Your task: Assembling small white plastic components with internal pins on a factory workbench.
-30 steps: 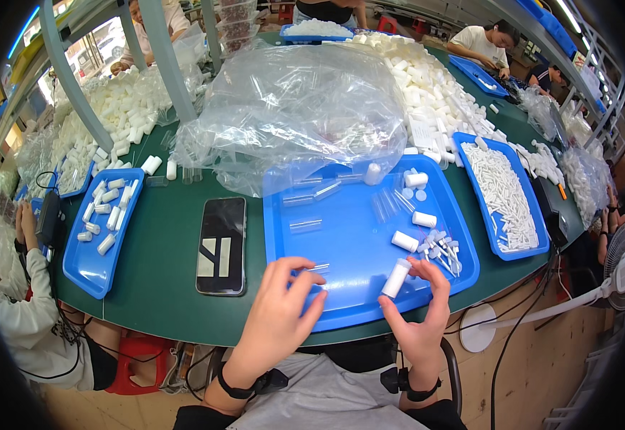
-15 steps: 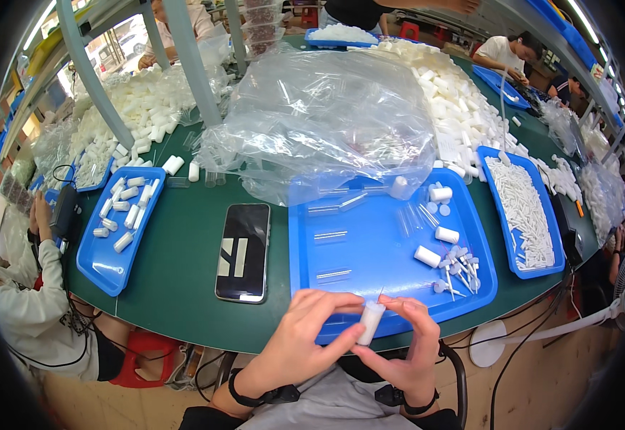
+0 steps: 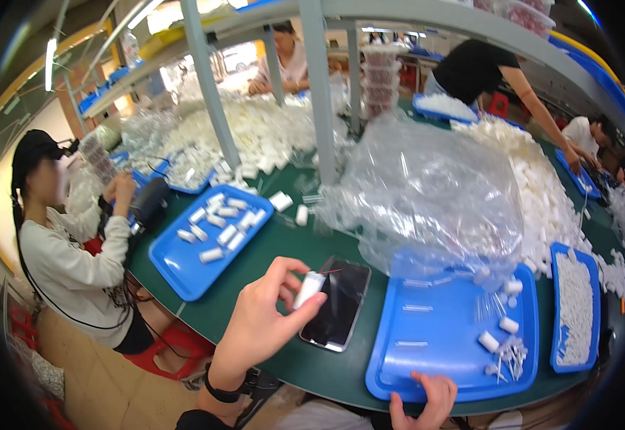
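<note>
As the head camera is looking down on a green table [image 3: 223,304], the left hand [image 3: 263,315] is pinching a white cylinder [image 3: 307,290] between thumb and curled fingers, closed snugly around its sides. The cylinder is tilting above the near-left edge of a dark phone [image 3: 341,301], with a thin wire [image 3: 332,270] sticking out from its top end. To the right of that grip, the right hand [image 3: 425,405] is hovering at the near rim of a large blue tray [image 3: 434,369], thumb and fingers parted; whether a fingertip is touching the tray, one cannot tell. Beyond the right hand, clear tubes [image 3: 489,307] and white sticks [image 3: 513,356] are lying in that tray. Left of the pinched cylinder, a smaller blue tray [image 3: 183,269] is holding more white cylinders [image 3: 232,233], while beyond it a plastic bag [image 3: 434,183] is slumping across the table.
</note>
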`<state>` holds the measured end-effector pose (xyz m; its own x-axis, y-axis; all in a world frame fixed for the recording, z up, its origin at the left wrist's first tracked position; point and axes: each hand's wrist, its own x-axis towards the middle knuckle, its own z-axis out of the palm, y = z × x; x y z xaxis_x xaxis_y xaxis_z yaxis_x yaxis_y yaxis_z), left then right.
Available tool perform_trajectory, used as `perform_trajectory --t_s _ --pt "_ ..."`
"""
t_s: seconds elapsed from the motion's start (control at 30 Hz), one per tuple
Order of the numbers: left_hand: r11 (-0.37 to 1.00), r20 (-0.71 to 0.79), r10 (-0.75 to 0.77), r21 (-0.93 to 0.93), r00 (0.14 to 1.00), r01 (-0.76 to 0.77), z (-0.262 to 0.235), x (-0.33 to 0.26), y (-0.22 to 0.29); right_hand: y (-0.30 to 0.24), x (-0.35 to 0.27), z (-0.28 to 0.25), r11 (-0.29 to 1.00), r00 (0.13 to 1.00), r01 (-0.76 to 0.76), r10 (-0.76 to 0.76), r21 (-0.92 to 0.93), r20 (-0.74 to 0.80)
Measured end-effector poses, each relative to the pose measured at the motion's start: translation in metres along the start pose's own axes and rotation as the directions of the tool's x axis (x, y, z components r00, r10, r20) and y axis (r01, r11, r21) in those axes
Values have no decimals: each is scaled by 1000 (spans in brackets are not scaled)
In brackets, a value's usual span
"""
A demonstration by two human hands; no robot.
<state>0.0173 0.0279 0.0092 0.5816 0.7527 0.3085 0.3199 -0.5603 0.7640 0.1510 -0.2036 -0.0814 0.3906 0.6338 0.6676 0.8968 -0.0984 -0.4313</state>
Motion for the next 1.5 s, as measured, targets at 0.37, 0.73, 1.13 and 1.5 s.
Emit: perform_trajectory --t_s 0.37,0.73,1.13,1.5 --pt "921 -156 -110 355 982 160 8 -35 -92 11 -29 17 985 985 156 -160 -71 -63" --pt "913 -115 -12 404 993 58 9 -43 -96 -14 -37 33 984 985 153 -145 89 -91" --pt "913 -202 38 404 979 48 12 -42 -98 -109 -30 118 760 667 -367 -186 536 722" --pt "912 -220 110 410 969 -11 12 -47 -101 -111 -24 152 693 520 -553 -147 463 842"
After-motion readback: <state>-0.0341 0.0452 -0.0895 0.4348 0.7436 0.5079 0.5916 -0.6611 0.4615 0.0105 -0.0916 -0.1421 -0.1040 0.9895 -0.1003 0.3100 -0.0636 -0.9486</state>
